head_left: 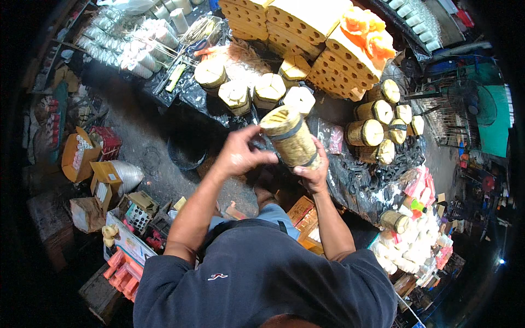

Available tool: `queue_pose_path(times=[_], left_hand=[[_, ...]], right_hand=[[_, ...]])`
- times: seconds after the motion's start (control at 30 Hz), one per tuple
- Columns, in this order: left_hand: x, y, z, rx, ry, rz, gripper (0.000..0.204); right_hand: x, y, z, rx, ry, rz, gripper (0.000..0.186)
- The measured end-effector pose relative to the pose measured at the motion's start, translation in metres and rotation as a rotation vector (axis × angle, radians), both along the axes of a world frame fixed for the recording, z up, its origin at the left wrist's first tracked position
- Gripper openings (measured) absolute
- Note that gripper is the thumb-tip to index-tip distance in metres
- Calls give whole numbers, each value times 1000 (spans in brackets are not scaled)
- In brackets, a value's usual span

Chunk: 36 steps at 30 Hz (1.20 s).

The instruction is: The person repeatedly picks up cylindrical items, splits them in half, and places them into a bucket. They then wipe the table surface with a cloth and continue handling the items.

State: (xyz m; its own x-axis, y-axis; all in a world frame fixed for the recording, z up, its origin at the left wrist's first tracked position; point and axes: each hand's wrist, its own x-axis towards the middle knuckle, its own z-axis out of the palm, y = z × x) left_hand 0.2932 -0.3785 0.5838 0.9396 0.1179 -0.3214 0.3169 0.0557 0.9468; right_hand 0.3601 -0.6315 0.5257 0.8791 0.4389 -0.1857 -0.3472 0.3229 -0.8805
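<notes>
Beside the counter (pixel 350 188), banded cylinder (pixel 292 141) tilts, long axis slanting up and left, grooved end uppermost. Right hand (pixel 315 173) grasps base; left hand (pixel 239 153) spread alongside, contact unclear

The left hand (pixel 240 153), left of the banded cylinder (pixel 295 143), is slightly blurred; the right hand (pixel 315 174) has fingers partly hidden behind it. Farther left of the cylinder, shadow hides the dark bucket's (pixel 188 167) inside; far right, clutter (pixel 471 205) is too small to tell.

Yellow banded cylinder (pixel 291 139) between left hand (pixel 242 153) and right hand (pixel 313 168); yellow perforated blocks (pixel 298 41) behind short yellow cylinders (pixel 268 87) on black sheet-covered surface (pixel 345 174).
</notes>
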Motion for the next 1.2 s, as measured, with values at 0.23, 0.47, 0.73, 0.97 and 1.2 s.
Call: queue_pose_path(times=[0.23,0.47,0.73,0.97,1.2], left_hand=[[61,89,-21,1369,-172,181,64],[130,122,-24,1153,-432,421,61],[134,211,-19,1380,99,-479,100],[59,224,10,1337,-118,-128,92],[-116,243,27,1362,-43,151,84]], right_hand=[[9,-26,10,71,162,-104,104],[2,-34,6,3,192,-98,101],[-1,-43,6,-214,107,94,100],[-23,-29,1,-372,-2,329,97],[-79,78,-64,-516,88,569,85]])
